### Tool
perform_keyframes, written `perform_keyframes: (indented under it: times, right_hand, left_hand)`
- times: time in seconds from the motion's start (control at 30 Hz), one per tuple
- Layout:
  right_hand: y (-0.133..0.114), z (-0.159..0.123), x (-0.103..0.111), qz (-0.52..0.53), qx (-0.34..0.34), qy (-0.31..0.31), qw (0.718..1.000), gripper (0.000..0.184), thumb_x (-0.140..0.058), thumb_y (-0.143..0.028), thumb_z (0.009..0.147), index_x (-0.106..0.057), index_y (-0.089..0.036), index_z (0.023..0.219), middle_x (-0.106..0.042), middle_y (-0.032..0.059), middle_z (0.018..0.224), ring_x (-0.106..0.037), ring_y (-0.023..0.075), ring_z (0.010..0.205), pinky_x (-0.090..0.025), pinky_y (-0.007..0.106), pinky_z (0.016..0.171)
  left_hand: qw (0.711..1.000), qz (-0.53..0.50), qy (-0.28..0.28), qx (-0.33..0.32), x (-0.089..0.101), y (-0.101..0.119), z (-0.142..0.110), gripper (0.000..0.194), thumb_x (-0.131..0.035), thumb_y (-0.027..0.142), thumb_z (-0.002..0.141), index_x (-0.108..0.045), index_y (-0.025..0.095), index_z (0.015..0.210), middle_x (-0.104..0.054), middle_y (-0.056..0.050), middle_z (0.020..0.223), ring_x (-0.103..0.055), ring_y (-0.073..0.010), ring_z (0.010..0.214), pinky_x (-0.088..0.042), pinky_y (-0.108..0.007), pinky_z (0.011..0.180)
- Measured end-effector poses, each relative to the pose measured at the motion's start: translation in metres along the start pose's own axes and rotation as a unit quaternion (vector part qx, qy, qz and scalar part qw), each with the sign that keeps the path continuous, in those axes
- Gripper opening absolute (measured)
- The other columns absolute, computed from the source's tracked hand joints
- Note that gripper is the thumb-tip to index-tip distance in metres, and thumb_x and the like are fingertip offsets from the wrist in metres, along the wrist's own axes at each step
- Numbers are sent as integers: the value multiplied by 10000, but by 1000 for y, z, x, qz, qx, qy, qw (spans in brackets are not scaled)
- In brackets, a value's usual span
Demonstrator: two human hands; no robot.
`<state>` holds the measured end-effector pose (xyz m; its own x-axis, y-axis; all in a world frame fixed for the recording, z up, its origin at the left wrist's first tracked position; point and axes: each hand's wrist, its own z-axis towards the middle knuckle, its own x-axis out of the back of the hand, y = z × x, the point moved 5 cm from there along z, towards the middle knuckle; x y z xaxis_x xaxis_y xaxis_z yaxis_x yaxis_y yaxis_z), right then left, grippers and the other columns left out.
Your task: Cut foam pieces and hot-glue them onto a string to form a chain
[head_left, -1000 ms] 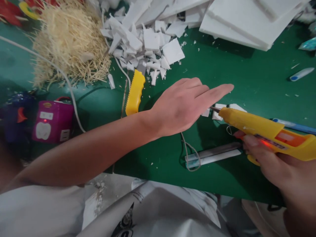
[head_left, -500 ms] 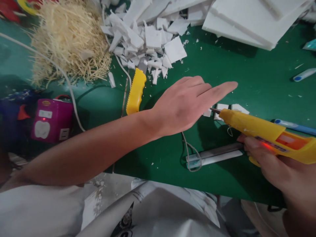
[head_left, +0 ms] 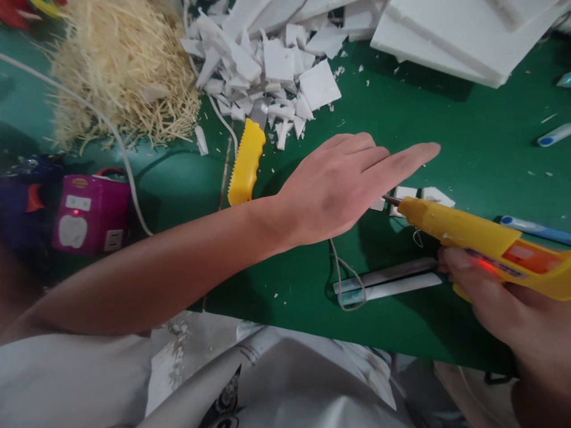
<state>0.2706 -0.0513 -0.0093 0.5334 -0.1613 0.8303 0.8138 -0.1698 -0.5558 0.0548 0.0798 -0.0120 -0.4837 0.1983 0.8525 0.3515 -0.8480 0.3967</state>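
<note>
My right hand (head_left: 495,297) is wrapped round the handle of a yellow hot glue gun (head_left: 464,223), which has a glowing red light on its side. The gun's metal nozzle points left, reaching in under my left hand (head_left: 345,181). Of that hand I see the back: the index finger stretches out to the right and the other fingers curl under. Thumb and fingertips are hidden, as is whatever they grip. Just below the index finger, a small white foam piece (head_left: 378,204) peeks out. Further small foam pieces (head_left: 437,195) lie close to the nozzle.
Foam scraps (head_left: 279,62) and foam sheets (head_left: 455,41) cover the back, beside a heap of thin wooden sticks (head_left: 120,77). A yellow cutter (head_left: 247,163) lies by my left wrist. At left sits a purple power box (head_left: 91,214). Wrapped strips (head_left: 392,282) and a blue pen (head_left: 535,229) lie nearer.
My left hand has shifted slightly right, and the glue gun has drifted slightly right and down. The view has moved a little too. Both hands keep the same shape.
</note>
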Motion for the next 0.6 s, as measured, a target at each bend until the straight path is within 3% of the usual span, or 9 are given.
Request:
perform_keyframes:
  times: [0.23,0.4,0.6]
  right_hand:
    - [-12,3,-2,-10,5,-20,1000,458,-703,-740,792,-734,-287,851,-723,61,749,-731,269,731,-593,360,568]
    - [-27,13,-5,1,65,-23,998,490,-594,-727,894,-687,-284,705,-703,27,632,-671,187,534,-520,290,459]
    - [-33,14,-5,-32,95,-17,995,509,-561,-716,918,-674,-275,690,-691,26,612,-669,196,533,-487,310,452]
  left_hand:
    - [1000,1,-3,2,-2,-1,0,486,-198,276,1110,-472,237,1511,-728,-58,1076,-717,-243,1064,-570,-482,989]
    - [1000,5,2,6,-2,-3,-1,483,-199,280,1112,-476,252,1506,-730,-57,1027,-709,-238,1056,-565,-471,991]
    - [1000,11,6,2,-3,-4,-2,473,-232,269,1110,-489,221,1503,-732,-66,994,-714,-234,1014,-563,-461,982]
